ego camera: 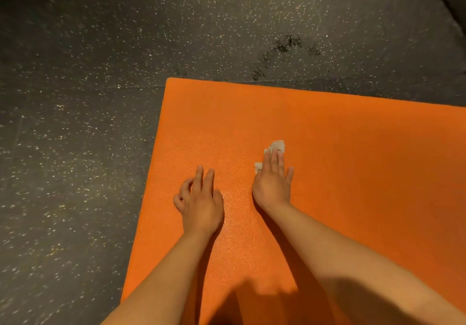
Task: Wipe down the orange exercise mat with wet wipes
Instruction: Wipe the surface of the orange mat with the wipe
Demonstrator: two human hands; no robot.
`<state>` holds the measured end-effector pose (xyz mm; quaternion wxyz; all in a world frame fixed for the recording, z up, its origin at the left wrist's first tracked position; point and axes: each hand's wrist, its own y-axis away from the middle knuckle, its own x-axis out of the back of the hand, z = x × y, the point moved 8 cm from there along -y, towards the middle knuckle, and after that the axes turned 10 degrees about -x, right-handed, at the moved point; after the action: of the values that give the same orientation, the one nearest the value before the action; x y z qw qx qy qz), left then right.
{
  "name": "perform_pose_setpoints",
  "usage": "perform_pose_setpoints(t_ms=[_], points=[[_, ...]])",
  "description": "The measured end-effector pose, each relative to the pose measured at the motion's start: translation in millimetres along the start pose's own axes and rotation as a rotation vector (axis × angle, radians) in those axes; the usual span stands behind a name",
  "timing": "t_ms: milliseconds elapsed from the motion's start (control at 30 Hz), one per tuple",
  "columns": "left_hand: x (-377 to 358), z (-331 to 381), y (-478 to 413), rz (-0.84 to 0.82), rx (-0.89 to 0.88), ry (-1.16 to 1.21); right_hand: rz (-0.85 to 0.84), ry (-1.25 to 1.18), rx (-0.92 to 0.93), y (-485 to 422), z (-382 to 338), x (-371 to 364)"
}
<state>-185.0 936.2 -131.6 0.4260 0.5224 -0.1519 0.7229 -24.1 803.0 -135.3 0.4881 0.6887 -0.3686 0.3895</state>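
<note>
Orange mat (353, 173) beneath both hands: right hand (273, 183) presses wipe (277, 145) flat, left hand (200, 201) spread.

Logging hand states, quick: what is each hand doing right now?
Left hand: open, fingers resting on the orange mat, holding nothing.
Right hand: open, straight fingers pressing the wet wipe onto the mat.
</note>
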Motion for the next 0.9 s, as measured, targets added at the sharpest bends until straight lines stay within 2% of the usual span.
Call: perform_pose_setpoints(t_ms=[167,267,333,433,500,567,667,733,800,900], points=[[17,-4,-20,0.053,-0.024,-0.004,-0.106,0.021,0.322,13,-87,-22],[15,-11,-27,0.004,0.016,-0.017,-0.141,0.059,0.396,12,-101,-25],[14,-11,-25,-0.008,0.025,-0.043,-0.082,0.079,0.367,4,-84,-18],[15,-8,-25,-0.007,0.046,-0.053,0.007,0.045,0.134,-19,-41,-3],[16,-5,-30,-0.007,0.054,-0.049,0.02,0.034,0.051,-24,-35,-1],[15,1,-38,-0.012,0.019,-0.061,-0.001,0.004,0.112,-20,-58,-5],[8,7,-47,-0.048,-0.011,-0.045,-0.103,0.006,0.392,-3,-106,-16],[8,5,-48,-0.042,-0.002,-0.028,-0.135,0.056,0.468,-3,-111,-17],[10,1,-46,-0.031,-0.011,-0.033,-0.08,0.107,0.452,-13,-94,-10],[10,0,-48,-0.023,0.003,-0.029,0.028,0.069,0.2,-46,-42,12]])
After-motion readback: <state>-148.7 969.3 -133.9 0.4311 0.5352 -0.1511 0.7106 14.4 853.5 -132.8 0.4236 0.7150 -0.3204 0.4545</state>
